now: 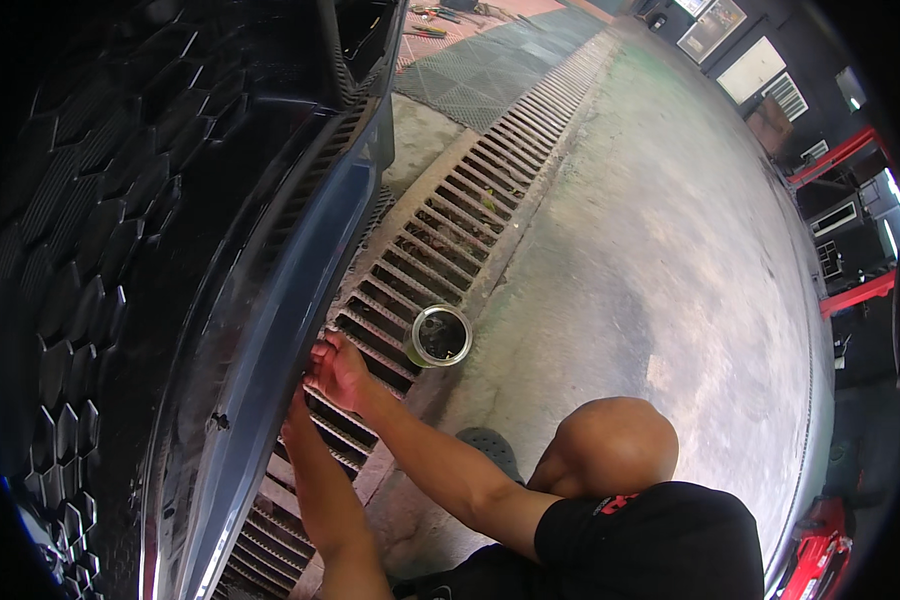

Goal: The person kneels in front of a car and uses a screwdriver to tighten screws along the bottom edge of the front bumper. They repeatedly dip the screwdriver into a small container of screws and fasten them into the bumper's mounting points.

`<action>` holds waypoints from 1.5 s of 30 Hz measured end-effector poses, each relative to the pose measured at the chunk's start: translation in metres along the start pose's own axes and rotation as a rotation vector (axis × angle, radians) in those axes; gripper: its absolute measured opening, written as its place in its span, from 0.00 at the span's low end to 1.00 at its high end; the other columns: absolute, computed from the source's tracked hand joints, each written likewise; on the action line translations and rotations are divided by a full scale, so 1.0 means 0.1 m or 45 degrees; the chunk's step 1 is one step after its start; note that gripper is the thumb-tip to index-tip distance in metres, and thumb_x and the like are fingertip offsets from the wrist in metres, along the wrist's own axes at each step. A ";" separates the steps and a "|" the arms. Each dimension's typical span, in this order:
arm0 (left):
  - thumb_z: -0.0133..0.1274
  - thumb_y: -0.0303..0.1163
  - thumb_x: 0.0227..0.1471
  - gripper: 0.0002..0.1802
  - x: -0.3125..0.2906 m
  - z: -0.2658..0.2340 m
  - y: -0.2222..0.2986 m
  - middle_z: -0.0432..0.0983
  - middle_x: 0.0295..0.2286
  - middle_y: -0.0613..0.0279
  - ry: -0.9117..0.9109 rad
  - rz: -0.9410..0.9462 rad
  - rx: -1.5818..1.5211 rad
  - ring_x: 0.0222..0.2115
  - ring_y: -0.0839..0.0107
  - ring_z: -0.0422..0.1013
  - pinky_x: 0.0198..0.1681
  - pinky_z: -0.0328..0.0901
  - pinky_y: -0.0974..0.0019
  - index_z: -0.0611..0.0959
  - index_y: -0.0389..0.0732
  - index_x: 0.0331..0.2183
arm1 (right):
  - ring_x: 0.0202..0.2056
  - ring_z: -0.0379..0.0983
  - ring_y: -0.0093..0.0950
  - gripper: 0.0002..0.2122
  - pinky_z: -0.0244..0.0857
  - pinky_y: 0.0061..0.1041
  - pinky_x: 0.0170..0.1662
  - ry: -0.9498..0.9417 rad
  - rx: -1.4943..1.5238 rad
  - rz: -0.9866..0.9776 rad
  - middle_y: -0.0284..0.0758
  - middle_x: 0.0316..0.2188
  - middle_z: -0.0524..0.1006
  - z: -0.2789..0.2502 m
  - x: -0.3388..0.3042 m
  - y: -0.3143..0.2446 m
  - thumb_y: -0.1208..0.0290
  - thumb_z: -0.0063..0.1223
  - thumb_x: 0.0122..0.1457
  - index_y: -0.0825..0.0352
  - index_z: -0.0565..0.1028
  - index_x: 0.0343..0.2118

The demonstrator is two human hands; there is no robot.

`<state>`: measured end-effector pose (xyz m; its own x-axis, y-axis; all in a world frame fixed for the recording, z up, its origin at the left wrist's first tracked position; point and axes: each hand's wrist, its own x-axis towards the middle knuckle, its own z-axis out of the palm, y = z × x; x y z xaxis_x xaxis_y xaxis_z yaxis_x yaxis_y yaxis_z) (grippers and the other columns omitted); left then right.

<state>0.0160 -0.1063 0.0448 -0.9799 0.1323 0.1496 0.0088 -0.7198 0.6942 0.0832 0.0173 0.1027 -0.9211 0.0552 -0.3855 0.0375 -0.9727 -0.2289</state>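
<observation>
The front bumper of a dark car, with a blue-grey lower lip, fills the left side. My right hand is at the lip's lower edge, its fingers curled closed at the underside. What they hold, if anything, is hidden. Just beside it, my left hand reaches beneath the same edge, and the bumper covers its fingers. A round clear container with a metal rim stands by the floor grate to the right of my hands. Its inside looks dark.
A long metal drain grate runs below the bumper and away to the back. Concrete floor spreads to the right. Hand tools lie on floor tiles at the far end. Red lift arms stand at the right, and a red jack lower right.
</observation>
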 end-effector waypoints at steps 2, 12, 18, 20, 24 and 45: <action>0.54 0.37 0.60 0.17 -0.02 0.03 -0.15 0.80 0.41 0.51 -0.057 0.003 -0.032 0.40 0.59 0.76 0.44 0.72 0.56 0.82 0.33 0.43 | 0.35 0.75 0.27 0.17 0.66 0.29 0.41 0.041 -0.040 -0.077 0.30 0.32 0.82 -0.05 0.05 -0.06 0.55 0.42 0.66 0.61 0.80 0.37; 0.56 0.45 0.59 0.24 -0.40 -0.28 0.23 0.78 0.47 0.54 0.026 0.013 0.007 0.48 0.60 0.74 0.49 0.71 0.57 0.79 0.37 0.49 | 0.28 0.74 0.20 0.06 0.64 0.20 0.29 -0.094 -1.173 0.085 0.30 0.28 0.80 -0.10 -0.14 0.39 0.67 0.62 0.57 0.64 0.80 0.31; 0.54 0.50 0.63 0.22 -0.94 -0.06 0.60 0.80 0.39 0.60 0.621 0.124 0.406 0.39 0.67 0.75 0.45 0.69 0.63 0.79 0.42 0.46 | 0.25 0.71 0.18 0.04 0.62 0.21 0.27 0.165 -0.881 0.011 0.28 0.25 0.77 0.17 -0.07 0.65 0.72 0.63 0.58 0.64 0.79 0.31; 0.52 0.45 0.65 0.15 -1.13 0.17 0.61 0.81 0.32 0.62 0.842 -0.187 0.210 0.31 0.72 0.74 0.37 0.67 0.66 0.80 0.43 0.40 | 0.25 0.68 0.17 0.04 0.60 0.20 0.26 0.049 -0.677 0.027 0.27 0.26 0.76 0.09 0.07 0.56 0.72 0.63 0.59 0.62 0.77 0.33; 0.54 0.46 0.65 0.18 -1.51 0.50 0.68 0.75 0.20 0.68 0.618 -0.159 0.440 0.21 0.79 0.67 0.25 0.59 0.73 0.79 0.41 0.30 | 0.30 0.70 0.19 0.06 0.64 0.19 0.30 -0.189 -0.334 0.307 0.30 0.35 0.78 0.15 0.07 0.66 0.75 0.60 0.61 0.64 0.76 0.39; 0.54 0.39 0.65 0.18 -1.17 0.44 1.04 0.67 0.16 0.72 0.347 -0.409 0.634 0.16 0.81 0.56 0.20 0.49 0.73 0.81 0.42 0.25 | 0.38 0.79 0.24 0.13 0.77 0.26 0.37 -0.387 -0.261 0.459 0.35 0.37 0.81 -0.03 0.23 0.88 0.61 0.55 0.66 0.66 0.78 0.44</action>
<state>0.1402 -0.1666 0.1304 -0.9640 0.0639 -0.2581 -0.2658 -0.2623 0.9277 0.0661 -0.0668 0.0710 -0.9056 -0.3732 -0.2015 0.4205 -0.8521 -0.3115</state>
